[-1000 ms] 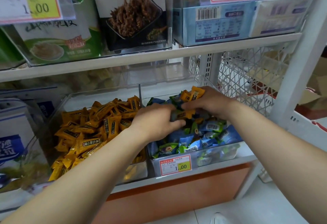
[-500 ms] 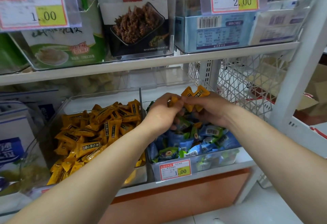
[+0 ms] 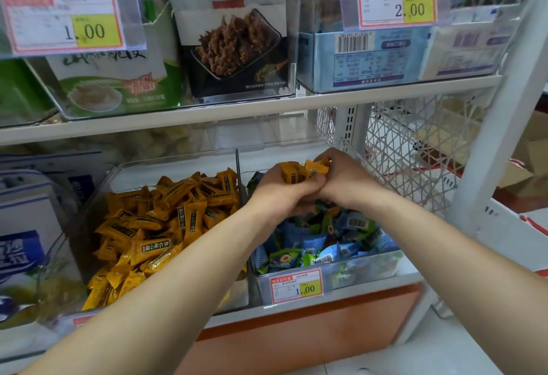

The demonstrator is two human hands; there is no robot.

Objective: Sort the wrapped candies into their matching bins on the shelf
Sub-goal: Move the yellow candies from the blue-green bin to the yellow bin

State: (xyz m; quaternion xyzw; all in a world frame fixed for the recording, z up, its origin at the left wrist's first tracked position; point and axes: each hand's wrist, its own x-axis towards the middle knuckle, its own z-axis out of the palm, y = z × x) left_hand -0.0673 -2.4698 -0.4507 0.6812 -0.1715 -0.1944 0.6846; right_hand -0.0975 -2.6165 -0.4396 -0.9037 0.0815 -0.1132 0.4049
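**A:** What has been moved since a second ago?

**B:** The left hand point(image 3: 281, 196) has been lifted out of the blue and green wrapped candies point(image 3: 314, 244) and brought up against the right hand point(image 3: 347, 182). The bunch of small orange foil-wrapped candies point(image 3: 302, 170), then held by the right hand alone, is now shared between the two.

**A:** How are the hands closed?

**B:** The fingers of both hands are curled in, and the orange bunch is gripped between them. Its wrapper ends are left sticking out above the knuckles. The hands are pressed together, thumb side to thumb side.

**A:** Where is that bunch held?

**B:** It is held in the air over the back half of the clear plastic bin on the right point(image 3: 364, 271), above the blue and green pile and clear of it.

**A:** And the bins themselves?

**B:** Both are set at the front edge of the white lower shelf point(image 3: 413, 271), side by side with their walls touching. The right one stands near the shelf's right end. The clear plastic bin on the left point(image 3: 178, 164) is filled with a heap of orange wrapped candies point(image 3: 166, 220) of the same colour as those held.

**A:** Anything else to be noted?

**B:** A red-bordered price tag point(image 3: 296, 285) is fixed to the right bin's front wall, and a white wire mesh panel point(image 3: 409, 149) is seen behind the right hand.
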